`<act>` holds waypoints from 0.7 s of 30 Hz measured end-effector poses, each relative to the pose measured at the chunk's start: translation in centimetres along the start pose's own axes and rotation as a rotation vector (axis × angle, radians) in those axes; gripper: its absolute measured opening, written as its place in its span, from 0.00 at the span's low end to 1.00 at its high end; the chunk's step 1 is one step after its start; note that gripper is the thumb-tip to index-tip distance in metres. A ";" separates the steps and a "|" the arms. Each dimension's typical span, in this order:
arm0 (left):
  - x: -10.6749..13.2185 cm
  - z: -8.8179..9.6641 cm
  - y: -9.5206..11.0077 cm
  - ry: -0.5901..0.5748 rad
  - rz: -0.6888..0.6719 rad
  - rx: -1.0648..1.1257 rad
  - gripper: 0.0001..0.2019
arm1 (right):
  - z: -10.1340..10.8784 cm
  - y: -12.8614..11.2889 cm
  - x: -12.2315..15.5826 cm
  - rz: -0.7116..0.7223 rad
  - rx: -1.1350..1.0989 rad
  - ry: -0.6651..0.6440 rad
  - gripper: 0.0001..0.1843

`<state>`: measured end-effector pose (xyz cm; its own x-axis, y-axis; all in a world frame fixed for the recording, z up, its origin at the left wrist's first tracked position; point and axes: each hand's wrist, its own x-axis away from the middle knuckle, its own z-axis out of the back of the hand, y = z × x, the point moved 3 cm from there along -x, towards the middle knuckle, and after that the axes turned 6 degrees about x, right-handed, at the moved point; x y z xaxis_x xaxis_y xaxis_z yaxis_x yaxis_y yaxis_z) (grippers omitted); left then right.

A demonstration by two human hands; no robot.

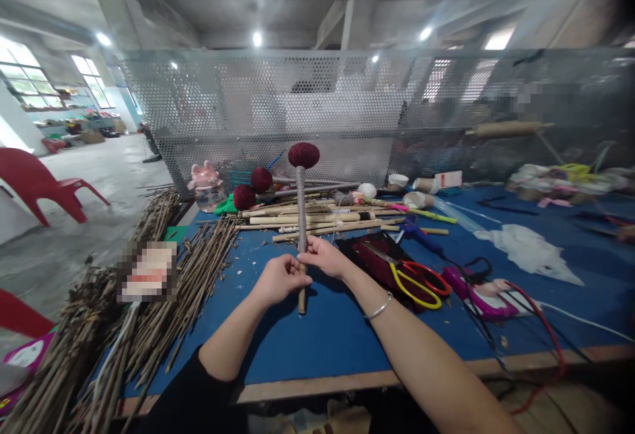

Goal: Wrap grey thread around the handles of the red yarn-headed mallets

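Note:
I hold a wooden stick [301, 209] upright over the blue table [317, 348]. Its top carries a dark red padded head [304, 155], and grey thread is wound around most of the shaft. My left hand [278, 279] is closed around the bare lower part of the stick. My right hand [325, 255] pinches the shaft just above it, at the lower end of the thread wrap. A silver bangle [379, 307] sits on my right wrist.
Two more red-headed sticks [253, 188] and several bare sticks [317, 220] lie behind. Yellow-and-red scissors [414, 280] rest on dark red cloth at right, near a pink tool with cables [483, 298]. Bundles of twigs [149, 302] cover the left edge. A perforated metal screen [347, 110] stands behind.

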<state>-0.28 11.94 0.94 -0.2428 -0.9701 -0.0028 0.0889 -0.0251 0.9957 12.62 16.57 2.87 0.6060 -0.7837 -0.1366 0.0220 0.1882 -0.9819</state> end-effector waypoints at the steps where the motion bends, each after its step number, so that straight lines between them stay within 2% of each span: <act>1: 0.0 -0.1 0.1 -0.030 0.008 0.033 0.16 | 0.1 -0.1 0.1 0.003 -0.006 0.002 0.17; 6: 0.5 -0.9 0.9 -0.243 0.080 0.216 0.16 | 0.1 -0.3 0.3 0.014 -0.057 -0.047 0.17; 8: 0.4 -0.8 0.7 -0.220 0.073 0.201 0.16 | -0.1 -0.1 0.2 0.010 -0.059 -0.048 0.17; 13: 0.1 -0.3 -0.5 -0.056 0.048 0.088 0.18 | -0.2 0.2 0.0 0.007 -0.051 -0.030 0.18; 16: 0.2 -0.4 -0.6 -0.078 0.086 0.124 0.18 | 0.0 0.1 0.0 0.006 -0.016 0.004 0.19; 21: 0.5 -0.4 0.6 -0.133 0.095 0.148 0.16 | 0.2 0.0 0.1 -0.020 0.035 0.061 0.20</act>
<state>0.02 11.37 1.54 -0.3659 -0.9259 0.0941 -0.0229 0.1101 0.9937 12.86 16.67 2.86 0.5559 -0.8217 -0.1257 0.0623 0.1920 -0.9794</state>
